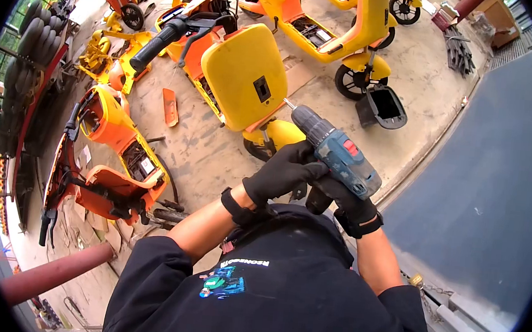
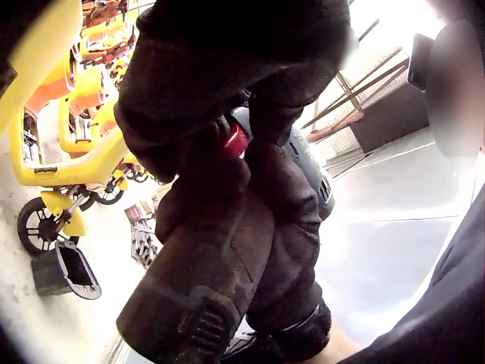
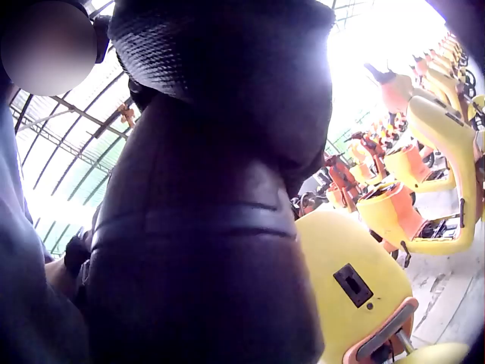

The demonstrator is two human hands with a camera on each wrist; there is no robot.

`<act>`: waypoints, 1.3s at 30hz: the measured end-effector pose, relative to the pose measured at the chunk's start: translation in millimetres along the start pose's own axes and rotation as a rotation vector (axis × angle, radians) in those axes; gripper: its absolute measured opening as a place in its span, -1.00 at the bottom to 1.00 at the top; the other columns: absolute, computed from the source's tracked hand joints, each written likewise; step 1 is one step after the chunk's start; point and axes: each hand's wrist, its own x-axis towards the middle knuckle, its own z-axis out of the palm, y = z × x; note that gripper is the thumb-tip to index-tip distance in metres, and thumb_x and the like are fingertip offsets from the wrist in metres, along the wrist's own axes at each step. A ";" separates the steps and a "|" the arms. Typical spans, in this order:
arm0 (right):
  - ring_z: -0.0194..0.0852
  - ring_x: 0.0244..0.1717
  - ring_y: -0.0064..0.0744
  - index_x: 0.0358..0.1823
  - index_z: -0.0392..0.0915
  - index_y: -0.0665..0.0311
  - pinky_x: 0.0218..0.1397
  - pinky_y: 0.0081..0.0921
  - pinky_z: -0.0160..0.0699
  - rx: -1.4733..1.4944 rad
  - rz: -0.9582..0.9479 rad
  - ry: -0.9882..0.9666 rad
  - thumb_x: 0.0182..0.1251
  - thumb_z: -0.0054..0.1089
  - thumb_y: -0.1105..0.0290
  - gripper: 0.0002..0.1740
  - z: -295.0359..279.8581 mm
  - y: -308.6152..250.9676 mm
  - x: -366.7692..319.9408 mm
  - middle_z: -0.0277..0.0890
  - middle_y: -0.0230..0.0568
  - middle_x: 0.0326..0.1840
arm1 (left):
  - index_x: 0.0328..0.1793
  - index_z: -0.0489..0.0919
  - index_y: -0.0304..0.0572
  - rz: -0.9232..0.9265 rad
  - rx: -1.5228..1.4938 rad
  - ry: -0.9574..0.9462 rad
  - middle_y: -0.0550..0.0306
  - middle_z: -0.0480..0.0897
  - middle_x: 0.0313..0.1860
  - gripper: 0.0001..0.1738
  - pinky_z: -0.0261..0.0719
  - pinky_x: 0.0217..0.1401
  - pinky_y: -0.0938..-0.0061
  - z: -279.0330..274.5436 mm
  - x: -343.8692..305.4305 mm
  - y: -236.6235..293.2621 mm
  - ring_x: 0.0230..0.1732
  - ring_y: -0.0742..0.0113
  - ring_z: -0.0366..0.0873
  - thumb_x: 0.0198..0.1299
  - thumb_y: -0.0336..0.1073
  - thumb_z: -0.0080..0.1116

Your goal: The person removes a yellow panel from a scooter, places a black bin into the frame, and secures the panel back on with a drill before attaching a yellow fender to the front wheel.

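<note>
A blue-grey cordless drill (image 1: 345, 163) with a black chuck and a thin bit points up and left in front of the chest. The gloved right hand (image 1: 352, 204) grips its handle from the right. On the other side, the gloved left hand (image 1: 286, 171) holds the front of the handle, thumb toward the other hand. In the left wrist view, the left hand (image 2: 227, 68) covers the drill's upper part, near a red part (image 2: 235, 141), above the dark handle base (image 2: 197, 303). The right wrist view shows a dark glove (image 3: 227, 83) over the handle base (image 3: 197, 280).
Just beyond the bit stands a yellow panel (image 1: 243, 75) on a scooter. More yellow and orange scooters (image 1: 128, 147) stand around. A black bin (image 1: 382, 106) sits right of a wheel. A blue-grey surface (image 1: 467, 183) lies at right, a red pole (image 1: 57, 274) at lower left.
</note>
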 end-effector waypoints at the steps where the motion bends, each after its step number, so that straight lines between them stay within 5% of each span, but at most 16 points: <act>1: 0.46 -0.63 -0.56 -0.13 0.52 0.28 -0.56 -0.59 0.42 0.009 0.007 -0.008 0.17 0.26 0.47 -0.77 -5.9 8.1 3.8 0.52 -0.34 -0.54 | 0.13 0.48 -0.33 -0.008 0.001 0.011 0.19 0.60 -0.08 -0.66 0.50 -0.01 0.52 4.3 4.3 -0.7 -0.09 0.47 0.51 0.27 -0.34 0.14; 3: 0.46 -0.62 -0.55 -0.13 0.52 0.29 -0.56 -0.59 0.43 -0.105 -0.130 0.034 0.14 0.24 0.50 -0.76 -16.0 21.7 9.7 0.51 -0.33 -0.52 | 0.14 0.46 -0.34 0.071 0.064 0.038 0.22 0.60 -0.09 -0.65 0.50 -0.04 0.54 12.9 12.6 -3.6 -0.11 0.49 0.51 0.27 -0.34 0.14; 7: 0.48 -0.54 -0.58 -0.11 0.54 0.27 -0.50 -0.59 0.45 0.057 0.059 -0.086 0.17 0.20 0.48 -0.76 -48.7 38.8 15.9 0.53 -0.35 -0.44 | 0.27 0.38 -0.37 0.031 0.065 0.112 0.12 0.54 0.10 -0.54 0.41 0.21 0.44 0.6 30.3 -28.3 0.11 0.37 0.46 0.28 -0.34 0.13; 9: 0.56 -0.37 -0.49 -0.11 0.55 0.26 -0.32 -0.50 0.54 -0.122 -0.107 -0.023 0.21 0.19 0.42 -0.78 -55.6 51.8 30.9 0.58 -0.32 -0.31 | 0.33 0.34 -0.33 0.063 0.164 0.492 0.07 0.49 0.20 -0.49 0.30 0.34 0.41 -46.5 27.1 -62.0 0.24 0.30 0.40 0.31 -0.27 0.10; 10: 0.60 -0.18 -0.32 -0.07 0.55 0.25 -0.09 -0.40 0.55 -0.394 -0.332 -0.080 0.23 0.21 0.37 -0.74 -72.3 76.7 44.6 0.61 -0.25 -0.18 | 0.28 0.33 -0.39 0.015 0.298 0.641 -0.04 0.53 0.11 -0.49 0.44 0.15 0.45 -71.7 22.8 -54.3 0.16 0.27 0.47 0.28 -0.28 0.11; 11: 0.59 -0.08 -0.15 -0.03 0.55 0.26 0.03 -0.33 0.52 -0.482 -0.296 -0.110 0.22 0.22 0.37 -0.71 -79.1 86.9 52.9 0.62 -0.16 -0.11 | 0.23 0.37 -0.42 0.026 0.574 0.840 -0.08 0.56 0.01 -0.47 0.44 0.12 0.45 -133.8 14.6 -86.8 0.08 0.24 0.51 0.28 -0.16 0.12; 14: 0.56 -0.03 -0.11 -0.04 0.55 0.23 0.06 -0.25 0.50 -0.299 -0.184 -0.113 0.25 0.15 0.34 -0.72 -83.9 119.0 74.8 0.61 -0.20 -0.10 | 0.17 0.40 -0.42 -0.170 0.909 1.262 -0.23 0.53 0.01 -0.22 0.41 0.13 0.28 -199.1 11.2 -46.8 0.07 0.00 0.48 0.11 0.17 0.26; 17: 0.49 0.10 -0.14 0.08 0.49 0.18 0.17 -0.12 0.39 -0.642 -0.342 -0.138 0.24 0.15 0.16 -0.58 -96.8 180.9 104.4 0.55 -0.21 0.06 | 0.20 0.38 -0.43 0.244 1.488 1.360 -0.32 0.51 0.06 -0.16 0.37 0.19 0.21 -270.3 38.6 -20.2 0.14 -0.12 0.45 0.11 0.24 0.23; 19: 0.40 0.22 -0.15 0.20 0.38 0.11 0.26 -0.04 0.30 -0.752 -0.204 -0.217 0.19 0.16 -0.03 -0.40 -98.4 209.6 115.4 0.44 -0.14 0.21 | 0.24 0.36 -0.43 0.390 1.551 1.152 -0.36 0.48 0.12 -0.18 0.37 0.22 0.19 -278.4 75.0 14.1 0.20 -0.16 0.42 0.13 0.18 0.24; 23: 0.32 0.25 -0.09 0.27 0.31 0.19 0.29 -0.12 0.32 0.454 0.314 -0.255 0.22 0.04 -0.20 -0.25 -85.9 263.4 143.6 0.32 -0.02 0.27 | -0.04 0.53 -0.37 0.435 1.682 1.101 -0.16 0.63 -0.15 -0.44 0.49 0.03 0.22 -288.4 126.4 22.8 -0.06 -0.05 0.57 0.14 0.05 0.30; 25: 0.28 0.27 -0.06 0.30 0.27 0.23 0.31 -0.16 0.34 1.054 0.555 -0.252 0.23 -0.03 -0.29 -0.17 -84.9 273.7 157.0 0.26 0.04 0.30 | -0.11 0.57 -0.30 0.656 1.624 1.131 -0.13 0.65 -0.19 -0.50 0.52 -0.06 0.29 -295.7 137.1 7.2 -0.13 0.09 0.61 0.19 0.06 0.25; 27: 0.26 0.28 -0.04 0.32 0.25 0.23 0.32 -0.14 0.32 1.423 0.609 -0.245 0.22 -0.04 -0.30 -0.15 -78.6 286.6 171.3 0.24 0.05 0.32 | -0.16 0.58 -0.32 0.726 1.879 1.199 -0.12 0.66 -0.24 -0.51 0.53 -0.14 0.30 -325.8 136.6 4.3 -0.21 0.11 0.62 0.20 0.06 0.23; 31: 0.23 0.31 0.00 0.34 0.22 0.22 0.35 -0.12 0.27 1.715 0.570 -0.243 0.21 -0.06 -0.34 -0.11 -76.5 307.0 166.5 0.19 0.07 0.35 | -0.28 0.58 -0.34 0.864 2.312 1.330 -0.01 0.67 -0.39 -0.54 0.48 -0.34 0.33 -307.4 140.6 13.0 -0.41 0.17 0.61 0.24 0.01 0.20; 34: 0.20 0.32 0.03 0.37 0.19 0.21 0.37 -0.10 0.24 1.822 0.569 -0.237 0.20 -0.08 -0.36 -0.08 -76.0 315.6 167.2 0.16 0.09 0.38 | -0.34 0.58 -0.33 0.820 1.954 1.128 0.06 0.65 -0.49 -0.54 0.45 -0.41 0.41 -308.7 133.3 11.7 -0.50 0.27 0.57 0.27 0.02 0.17; 39: 0.16 0.35 0.09 0.40 0.15 0.20 0.40 -0.06 0.18 1.909 0.566 -0.237 0.18 -0.10 -0.40 -0.04 -77.2 320.4 166.5 0.10 0.11 0.42 | -0.35 0.58 -0.33 0.856 1.997 1.129 0.13 0.63 -0.54 -0.52 0.41 -0.46 0.46 -315.4 127.6 12.5 -0.56 0.37 0.51 0.27 0.03 0.16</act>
